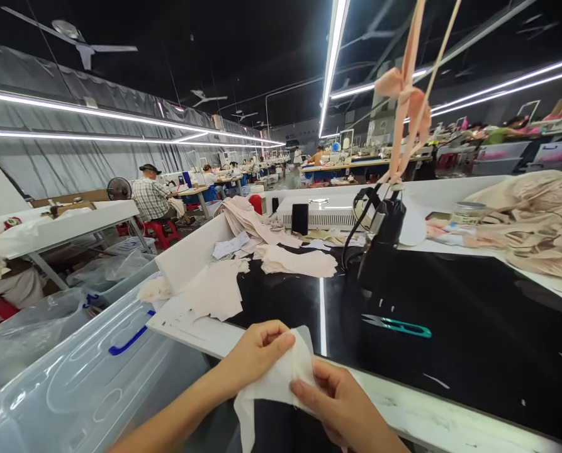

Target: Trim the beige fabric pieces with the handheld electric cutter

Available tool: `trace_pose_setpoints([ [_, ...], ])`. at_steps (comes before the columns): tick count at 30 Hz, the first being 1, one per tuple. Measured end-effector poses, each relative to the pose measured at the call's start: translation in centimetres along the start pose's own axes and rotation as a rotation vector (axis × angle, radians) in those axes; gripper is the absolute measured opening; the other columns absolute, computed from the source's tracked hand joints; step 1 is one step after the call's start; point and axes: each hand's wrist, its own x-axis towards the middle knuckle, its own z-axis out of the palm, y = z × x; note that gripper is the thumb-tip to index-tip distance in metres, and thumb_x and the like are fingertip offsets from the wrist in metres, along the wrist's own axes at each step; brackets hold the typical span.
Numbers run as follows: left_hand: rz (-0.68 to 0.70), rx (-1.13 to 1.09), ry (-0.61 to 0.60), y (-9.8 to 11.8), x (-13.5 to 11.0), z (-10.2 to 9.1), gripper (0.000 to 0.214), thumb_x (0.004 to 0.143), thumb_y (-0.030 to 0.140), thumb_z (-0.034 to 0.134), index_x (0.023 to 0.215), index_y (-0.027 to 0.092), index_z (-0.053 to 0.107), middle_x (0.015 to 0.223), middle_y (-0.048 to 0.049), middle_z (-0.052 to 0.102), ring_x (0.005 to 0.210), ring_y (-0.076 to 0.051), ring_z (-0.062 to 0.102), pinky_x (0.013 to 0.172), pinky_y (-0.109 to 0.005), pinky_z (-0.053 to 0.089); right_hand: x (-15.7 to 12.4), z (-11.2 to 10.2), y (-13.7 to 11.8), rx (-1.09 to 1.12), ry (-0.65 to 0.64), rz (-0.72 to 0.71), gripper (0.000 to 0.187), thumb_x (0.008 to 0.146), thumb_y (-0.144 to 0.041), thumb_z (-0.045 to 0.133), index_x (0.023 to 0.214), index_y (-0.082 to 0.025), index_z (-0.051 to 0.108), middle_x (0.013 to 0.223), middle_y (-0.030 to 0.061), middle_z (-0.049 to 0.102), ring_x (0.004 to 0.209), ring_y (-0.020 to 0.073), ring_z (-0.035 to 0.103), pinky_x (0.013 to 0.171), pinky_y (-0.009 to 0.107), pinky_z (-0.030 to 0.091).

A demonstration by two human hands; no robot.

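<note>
My left hand (257,352) and my right hand (342,406) both pinch one small cream fabric piece (281,380) at the near edge of the black worktable (450,302). The cloth hangs down between my hands, in front of the table's white rim. Teal thread snips (396,325) lie on the black surface just beyond my right hand. More cream fabric pieces (214,292) lie spread on the table to the left, and a further stack (297,259) sits behind them.
A clear plastic bin lid with blue handle (96,377) sits at my lower left. A black device (379,242) hangs from peach ribbon (406,94) over the table. A heap of beige cloth (535,220) lies at the right. A person in a checked shirt (151,195) sits far left.
</note>
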Motion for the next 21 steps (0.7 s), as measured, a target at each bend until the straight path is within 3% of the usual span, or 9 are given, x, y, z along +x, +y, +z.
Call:
trace_pose_setpoints([
  [4,-0.008,0.011,-0.005,0.2,1.1,0.3,0.063,0.092,0.082,0.074,0.086,0.020,0.068,0.080,0.0012,0.055,0.073,-0.015,0.044,0.065,-0.028,0.032,-0.6,-0.8,-0.8,-0.034,-0.015,0.068,0.050,0.084,-0.071,0.087,0.095,-0.023,0.078,0.069,-0.0073,0.048,0.051,0.0075,0.023,0.046,0.029,0.018],
  [8,-0.003,0.029,0.008,0.3,1.9,0.4,0.059,0.095,0.078,0.072,0.087,0.020,0.068,0.080,0.0014,0.055,0.073,-0.015,0.043,0.064,-0.028,0.032,0.0,-1.2,-0.5,-0.117,-0.009,0.034,0.039,0.090,-0.063,0.078,0.087,-0.024,0.072,0.069,-0.0068,0.044,0.056,0.0111,0.027,0.054,0.031,0.027],
  [14,0.023,0.146,-0.050,0.4,4.1,-1.0,0.055,0.100,0.073,0.068,0.086,0.020,0.068,0.076,0.0031,0.052,0.070,-0.014,0.040,0.064,-0.029,0.029,1.6,-2.3,-0.5,-0.403,0.075,-0.112,0.048,0.089,-0.062,0.069,0.071,-0.026,0.044,0.069,-0.0036,0.046,0.067,0.0164,0.039,0.061,0.031,0.030],
  [18,0.099,0.387,-0.059,0.5,6.8,-2.1,0.040,0.108,0.054,0.062,0.094,0.020,0.078,0.082,0.0006,0.067,0.075,-0.017,0.055,0.068,-0.030,0.038,1.8,-4.0,-0.7,-0.567,0.233,-0.105,0.037,0.091,-0.063,0.062,0.080,-0.029,0.056,0.068,-0.0018,0.058,0.065,0.0208,0.053,0.064,0.033,0.038],
  [21,0.201,0.610,0.013,0.3,8.4,-2.2,0.025,0.110,0.036,0.063,0.109,0.022,0.083,0.110,-0.0051,0.081,0.102,-0.025,0.071,0.088,-0.034,0.051,1.7,-5.2,-0.3,-0.651,0.348,-0.114,0.026,0.095,-0.055,0.057,0.099,-0.031,0.067,0.076,0.0011,0.070,0.068,0.0249,0.065,0.067,0.034,0.047],
])
